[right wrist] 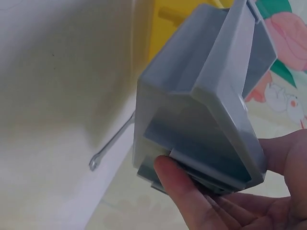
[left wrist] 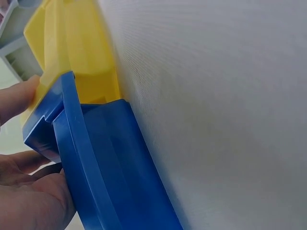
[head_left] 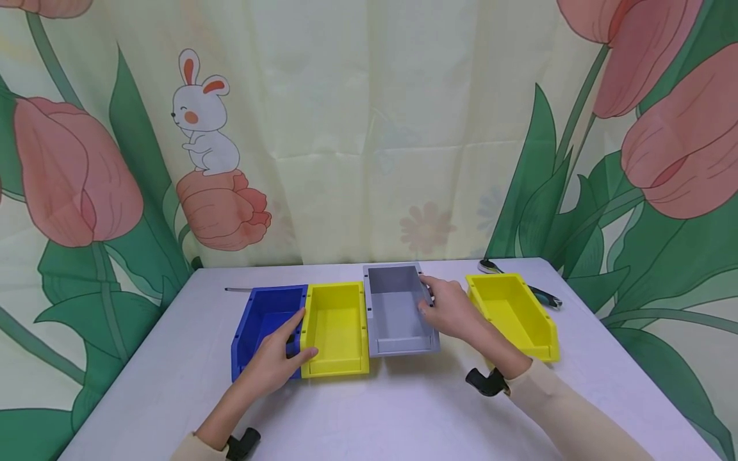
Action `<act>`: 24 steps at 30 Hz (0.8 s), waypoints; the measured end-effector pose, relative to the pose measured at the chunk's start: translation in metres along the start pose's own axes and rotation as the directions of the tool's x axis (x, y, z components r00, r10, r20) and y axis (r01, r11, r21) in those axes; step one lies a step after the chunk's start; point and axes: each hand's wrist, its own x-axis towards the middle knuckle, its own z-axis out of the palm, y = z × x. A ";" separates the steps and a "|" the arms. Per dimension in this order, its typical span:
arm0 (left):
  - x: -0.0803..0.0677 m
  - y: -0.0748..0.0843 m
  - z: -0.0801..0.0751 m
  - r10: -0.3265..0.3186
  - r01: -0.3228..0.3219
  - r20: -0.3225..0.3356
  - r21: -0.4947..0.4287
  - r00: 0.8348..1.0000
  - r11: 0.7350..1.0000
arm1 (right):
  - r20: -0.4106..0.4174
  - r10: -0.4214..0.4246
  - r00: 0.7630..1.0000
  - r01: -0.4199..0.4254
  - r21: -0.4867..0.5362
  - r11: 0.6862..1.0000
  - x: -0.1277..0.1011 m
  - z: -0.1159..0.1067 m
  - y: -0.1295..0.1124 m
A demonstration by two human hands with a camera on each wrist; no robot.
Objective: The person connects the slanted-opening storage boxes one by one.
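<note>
Four open plastic bins stand in a row on the white table (head_left: 403,410): a blue bin (head_left: 259,323), a yellow bin (head_left: 337,326), a grey bin (head_left: 394,314) and, set apart at the right, a second yellow bin (head_left: 513,314). My left hand (head_left: 282,355) grips the blue bin's right front corner, its fingers inside the bin and its thumb against the first yellow bin's front. The left wrist view shows that blue bin (left wrist: 110,158) and yellow bin (left wrist: 76,48) side by side. My right hand (head_left: 446,310) grips the grey bin's right wall, seen close as the grey bin (right wrist: 201,96).
A thin metal spanner (head_left: 237,289) lies behind the blue bin, also seen as the spanner (right wrist: 112,143). A dark-handled tool (head_left: 542,296) lies behind the right yellow bin. A flower-print curtain (head_left: 346,128) hangs at the table's far edge.
</note>
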 end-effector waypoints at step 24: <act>0.000 -0.001 0.001 -0.002 0.002 -0.001 -0.005 1.000 1.000 | -0.034 -0.158 0.987 0.156 -0.071 0.985 0.007 -0.007 -0.023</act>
